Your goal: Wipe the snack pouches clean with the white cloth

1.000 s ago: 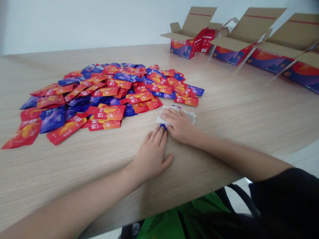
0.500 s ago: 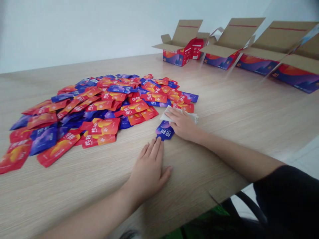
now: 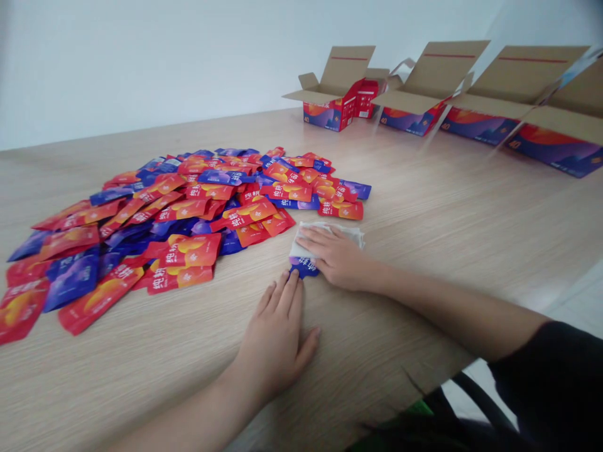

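Observation:
A blue-and-purple pouch lies flat on the table, its upper part covered by a folded white cloth. My right hand holds this cloth and presses it down on the pouch, fingers laid across the top. The right thumb is hidden. At the pouch's near end, the fingertips of my left hand touch its edge. That hand rests palm down, with fingers extended and the thumb out to the side.
Left and beyond my hands spreads a heap of red and blue pouches. Several cardboard boxes with raised flaps, among them a red-and-blue box, stand along the back right of the wooden table. The table's near edge runs below my right arm.
The cloth under my right hand has slid toward me along the pouch and covers more of it. My left hand stays at the pouch's near edge. The view has shifted slightly.

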`<state>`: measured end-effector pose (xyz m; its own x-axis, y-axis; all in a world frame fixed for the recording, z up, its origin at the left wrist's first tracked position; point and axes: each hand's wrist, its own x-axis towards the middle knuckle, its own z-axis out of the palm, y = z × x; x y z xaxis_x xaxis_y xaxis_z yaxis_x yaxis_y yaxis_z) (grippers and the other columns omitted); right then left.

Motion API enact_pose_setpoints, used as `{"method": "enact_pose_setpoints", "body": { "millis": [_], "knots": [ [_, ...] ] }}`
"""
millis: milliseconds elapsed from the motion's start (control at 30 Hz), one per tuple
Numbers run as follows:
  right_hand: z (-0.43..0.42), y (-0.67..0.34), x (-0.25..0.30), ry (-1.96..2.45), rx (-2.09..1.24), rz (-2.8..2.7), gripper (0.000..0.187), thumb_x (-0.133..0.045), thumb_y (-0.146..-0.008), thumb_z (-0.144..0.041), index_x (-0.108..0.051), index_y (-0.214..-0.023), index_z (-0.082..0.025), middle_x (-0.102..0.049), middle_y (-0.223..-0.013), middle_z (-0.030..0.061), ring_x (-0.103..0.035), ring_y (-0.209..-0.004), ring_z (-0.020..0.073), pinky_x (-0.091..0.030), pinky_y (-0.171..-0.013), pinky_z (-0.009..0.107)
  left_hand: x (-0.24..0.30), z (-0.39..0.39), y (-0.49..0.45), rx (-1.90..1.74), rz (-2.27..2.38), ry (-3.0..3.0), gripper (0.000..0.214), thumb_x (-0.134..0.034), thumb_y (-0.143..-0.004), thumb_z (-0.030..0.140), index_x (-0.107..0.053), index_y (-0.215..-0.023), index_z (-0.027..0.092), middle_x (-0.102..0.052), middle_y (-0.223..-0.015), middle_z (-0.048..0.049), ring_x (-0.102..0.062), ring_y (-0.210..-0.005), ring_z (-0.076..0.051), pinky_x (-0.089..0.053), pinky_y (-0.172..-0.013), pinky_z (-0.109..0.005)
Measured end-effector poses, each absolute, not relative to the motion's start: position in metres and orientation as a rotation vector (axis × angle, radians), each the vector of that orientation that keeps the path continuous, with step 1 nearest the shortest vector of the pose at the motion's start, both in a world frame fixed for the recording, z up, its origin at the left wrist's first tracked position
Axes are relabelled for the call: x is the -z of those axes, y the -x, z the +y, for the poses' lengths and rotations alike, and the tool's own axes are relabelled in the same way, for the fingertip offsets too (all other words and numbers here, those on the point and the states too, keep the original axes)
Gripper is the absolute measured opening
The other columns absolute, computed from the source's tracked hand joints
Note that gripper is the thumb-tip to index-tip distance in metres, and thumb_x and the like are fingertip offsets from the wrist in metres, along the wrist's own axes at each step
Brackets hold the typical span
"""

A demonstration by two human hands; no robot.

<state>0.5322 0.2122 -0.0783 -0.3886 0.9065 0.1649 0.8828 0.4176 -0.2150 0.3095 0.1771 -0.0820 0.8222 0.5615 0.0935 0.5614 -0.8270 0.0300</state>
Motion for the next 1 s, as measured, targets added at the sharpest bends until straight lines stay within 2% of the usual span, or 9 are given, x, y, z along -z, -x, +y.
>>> {"method": "enact_pose_setpoints", "body": {
  "millis": [100, 233, 400, 533, 700, 867, 1000],
  "knots": [
    [0.211, -0.53, 0.078, 1.691, -0.115, -2.333, 0.053, -0.036, -0.096, -0.023, -0.044, -0.147, -0.011, -0.035, -0.157, 0.0144, -0.03, -0.146, 0.0253, -0.022, -0.119, 0.05, 0.08, 0.177, -0.31, -0.127, 0.93, -2.997, 0.069, -0.047, -0.089, 0.041, -0.043, -0.14, -0.006, -0.04, -0.149, -0.029, -0.039, -0.139, -0.041, -0.043, -0.109, -0.054],
    [0.205, -0.526, 0.076, 1.555, -0.106, -2.432, 0.053, -0.037, -0.096, -0.024, -0.044, -0.147, -0.011, -0.035, -0.158, 0.0135, -0.027, -0.147, 0.0249, -0.018, -0.121, 0.048, 0.079, 0.176, -0.311, -0.12, 0.954, -2.997, 0.068, -0.048, -0.089, 0.041, -0.046, -0.138, -0.006, -0.043, -0.148, -0.0292, -0.039, -0.139, -0.04, -0.042, -0.11, -0.052],
    [0.203, -0.523, 0.077, 1.748, -0.106, -2.275, 0.053, -0.036, -0.096, -0.022, -0.044, -0.147, -0.009, -0.035, -0.158, 0.0157, -0.028, -0.147, 0.026, -0.021, -0.12, 0.051, 0.079, 0.175, -0.311, -0.135, 0.954, -2.988, 0.067, -0.047, -0.09, 0.04, -0.045, -0.139, -0.006, -0.041, -0.149, -0.029, -0.037, -0.14, -0.04, -0.041, -0.11, -0.053],
    [0.199, -0.517, 0.079, 1.468, -0.127, -2.447, 0.053, -0.034, -0.097, -0.024, -0.043, -0.147, -0.009, -0.034, -0.158, 0.0146, -0.025, -0.148, 0.0238, -0.017, -0.122, 0.046, 0.078, 0.175, -0.312, -0.137, 0.953, -2.971, 0.067, -0.048, -0.09, 0.041, -0.046, -0.138, -0.007, -0.046, -0.145, -0.0296, -0.04, -0.138, -0.041, -0.042, -0.11, -0.053],
    [0.201, -0.516, 0.081, 1.78, -0.073, -2.215, 0.054, -0.035, -0.096, -0.023, -0.043, -0.146, -0.005, -0.033, -0.158, 0.0185, -0.027, -0.147, 0.0276, -0.019, -0.121, 0.051, 0.075, 0.175, -0.313, -0.106, 0.958, -2.965, 0.067, -0.048, -0.09, 0.04, -0.046, -0.139, -0.005, -0.041, -0.149, -0.0285, -0.037, -0.14, -0.041, -0.041, -0.11, -0.054],
    [0.199, -0.51, 0.081, 1.532, -0.078, -2.429, 0.054, -0.035, -0.097, -0.024, -0.042, -0.147, -0.006, -0.035, -0.158, 0.0154, -0.026, -0.148, 0.0256, -0.015, -0.122, 0.048, 0.074, 0.176, -0.313, -0.115, 0.948, -2.977, 0.068, -0.048, -0.09, 0.041, -0.046, -0.138, -0.007, -0.045, -0.145, -0.0297, -0.04, -0.138, -0.041, -0.043, -0.109, -0.054],
    [0.206, -0.516, 0.079, 1.838, -0.073, -2.167, 0.054, -0.034, -0.097, -0.024, -0.043, -0.147, -0.004, -0.035, -0.157, 0.0176, -0.029, -0.146, 0.0284, -0.02, -0.12, 0.051, 0.077, 0.175, -0.313, -0.153, 0.94, -3.002, 0.066, -0.048, -0.09, 0.04, -0.047, -0.137, -0.007, -0.044, -0.147, -0.03, -0.04, -0.138, -0.042, -0.044, -0.108, -0.053]
  ]
}}
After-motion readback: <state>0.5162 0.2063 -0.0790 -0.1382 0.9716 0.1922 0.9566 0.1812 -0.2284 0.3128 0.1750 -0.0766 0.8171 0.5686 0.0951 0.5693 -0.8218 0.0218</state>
